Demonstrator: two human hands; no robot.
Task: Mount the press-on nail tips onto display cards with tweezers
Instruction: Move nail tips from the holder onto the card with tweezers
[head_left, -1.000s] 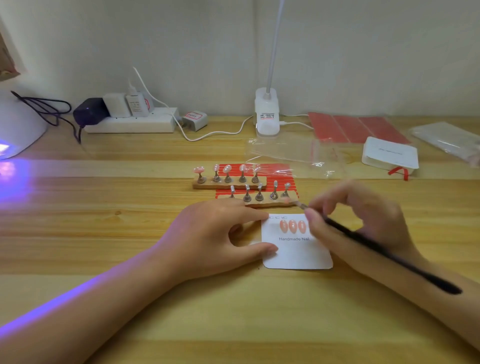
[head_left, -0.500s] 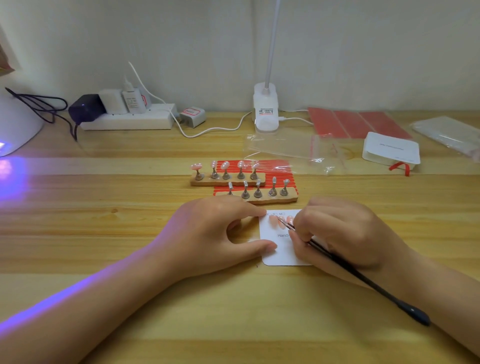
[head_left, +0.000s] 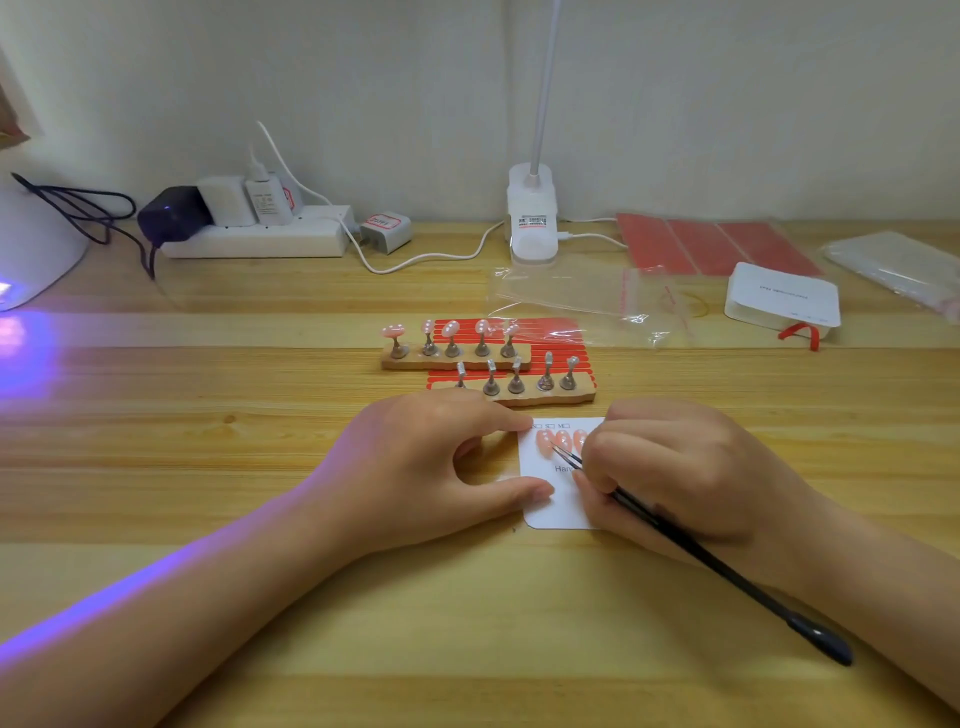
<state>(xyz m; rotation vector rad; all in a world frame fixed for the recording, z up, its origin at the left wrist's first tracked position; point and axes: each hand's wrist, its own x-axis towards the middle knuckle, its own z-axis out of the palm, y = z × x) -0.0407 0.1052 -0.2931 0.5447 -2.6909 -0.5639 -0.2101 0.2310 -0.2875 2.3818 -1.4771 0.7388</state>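
Far left, white domed nail lamp (head_left: 36, 249) glowing violet across the wooden table (head_left: 208, 467); white power strip (head_left: 254, 240) by the wall with black adapter (head_left: 171, 213) and white plugs, labels too blurred to read; small white charger (head_left: 387, 231) with a red-edged sticker, writing unreadable; white clip-on desk lamp base (head_left: 532, 218) with a barcode-type label, unreadable.

Mid table: two wooden strips of metal nail stands (head_left: 457, 358) lying on red striped adhesive sheets (head_left: 550, 338); back row carries pink nail tips, front row stands look bare; open table to the left of them and in front of my arms.

My left hand (head_left: 431, 467) rests on the table, forefinger tip pressing the top left corner of the white rounded display card (head_left: 550, 506), thumb tip on its left edge lower down; fingers fairly straight, nothing gripped.

Card reads "Han…", rest hidden by my right hand; tiny boxes printed along the top, illegible; three pink nail tips (head_left: 544, 442) in a row on the card's upper part, the right one partly hidden.

My right hand (head_left: 675, 467) is curled round the black tweezers (head_left: 727, 571), tips closed together, touching the middle nail tip; tail end runs back over my right forearm.

Right: clear zip bag (head_left: 582, 296) with red seal line; red sheets (head_left: 717, 244); stack of white cards (head_left: 784, 296), print upside down and unreadable, red band under it; clear packet (head_left: 898, 270) at the far right edge.
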